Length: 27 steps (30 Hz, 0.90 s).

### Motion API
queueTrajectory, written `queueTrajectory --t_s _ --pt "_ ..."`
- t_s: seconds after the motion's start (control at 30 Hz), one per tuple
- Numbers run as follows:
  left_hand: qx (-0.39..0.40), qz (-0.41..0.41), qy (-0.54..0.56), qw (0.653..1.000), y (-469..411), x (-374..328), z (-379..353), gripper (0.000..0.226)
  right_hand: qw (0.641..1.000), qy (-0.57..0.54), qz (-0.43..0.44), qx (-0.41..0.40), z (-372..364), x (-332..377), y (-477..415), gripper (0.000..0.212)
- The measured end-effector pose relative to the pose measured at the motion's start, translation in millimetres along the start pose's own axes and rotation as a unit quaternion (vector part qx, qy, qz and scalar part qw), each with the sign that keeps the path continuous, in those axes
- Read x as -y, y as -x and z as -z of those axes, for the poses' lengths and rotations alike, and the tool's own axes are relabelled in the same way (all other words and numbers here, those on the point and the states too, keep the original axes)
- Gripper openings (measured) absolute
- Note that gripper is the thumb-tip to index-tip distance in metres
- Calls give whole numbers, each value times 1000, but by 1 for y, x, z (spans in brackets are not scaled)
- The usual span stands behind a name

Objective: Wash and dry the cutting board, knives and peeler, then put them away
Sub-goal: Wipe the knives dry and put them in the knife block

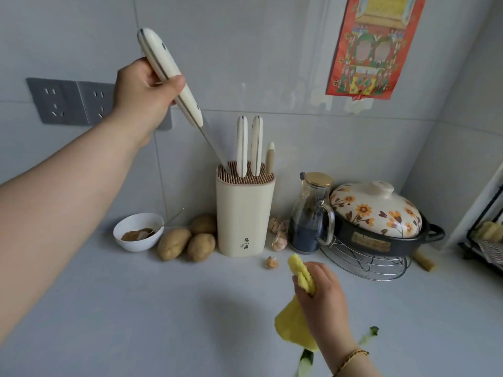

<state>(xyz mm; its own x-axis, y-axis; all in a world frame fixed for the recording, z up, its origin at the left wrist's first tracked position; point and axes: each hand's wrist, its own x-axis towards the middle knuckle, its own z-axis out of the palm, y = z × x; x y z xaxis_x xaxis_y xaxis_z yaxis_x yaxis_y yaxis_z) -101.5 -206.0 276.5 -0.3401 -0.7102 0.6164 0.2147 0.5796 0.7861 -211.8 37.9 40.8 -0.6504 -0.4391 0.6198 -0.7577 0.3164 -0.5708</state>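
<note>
Cream handles (241, 145) stand in the knife block (245, 213), potatoes (174, 243) beside.

There's the cream-handled knife (187, 102), tilted steeply with its handle up-left and its blade tip just into the left edge of the knife block (242, 213). Two matching knives (242, 145) stand upright in the slots, with a smaller beige handle (270, 158) beside them.
</note>
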Motion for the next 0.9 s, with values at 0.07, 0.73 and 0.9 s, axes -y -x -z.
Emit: queueTrajectory --t_s 0.07,0.73,0.9 --pt "6 2 -4 1000 -4 5 -4 21 1000 -4 -15 4 1 -2 -2 14" --pt "-5 -22 -83 996 -29 3 -21 18 1000 -26 -13 -12 -9 -16 -5 14" --pt "9 -17 -107 994 -35 4 -29 17 1000 -22 -11 -11 -11 -20 -3 13"
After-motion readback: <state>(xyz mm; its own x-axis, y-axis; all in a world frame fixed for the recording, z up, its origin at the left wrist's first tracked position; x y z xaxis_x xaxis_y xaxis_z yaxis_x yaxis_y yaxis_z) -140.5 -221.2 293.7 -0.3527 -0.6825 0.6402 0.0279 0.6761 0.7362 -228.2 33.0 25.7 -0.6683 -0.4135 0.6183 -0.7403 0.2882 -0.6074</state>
